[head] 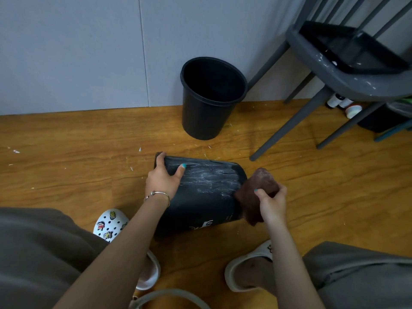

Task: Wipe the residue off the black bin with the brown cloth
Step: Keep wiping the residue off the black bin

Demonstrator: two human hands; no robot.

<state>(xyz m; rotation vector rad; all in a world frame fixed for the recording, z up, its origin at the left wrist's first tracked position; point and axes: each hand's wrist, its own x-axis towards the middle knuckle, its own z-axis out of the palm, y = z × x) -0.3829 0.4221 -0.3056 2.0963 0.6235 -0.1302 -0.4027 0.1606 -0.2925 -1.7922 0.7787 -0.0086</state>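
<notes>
Black bin (207, 197) on its side on the floor (66, 141).
Left hand (163, 178) grips its end; right hand (273, 201) clutches the brown cloth (254, 192) against its other end, white residue (207, 177) between.

Right hand (273, 202) grips cloth (256, 195) seemingly against bin (207, 197).

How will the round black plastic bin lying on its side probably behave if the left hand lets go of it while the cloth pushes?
The black plastic bin lying on its side is round, so it may roll on the smooth wooden floor. It probably is light: the left hand alone steadies it. The brown cloth looks soft and would fold.
</notes>
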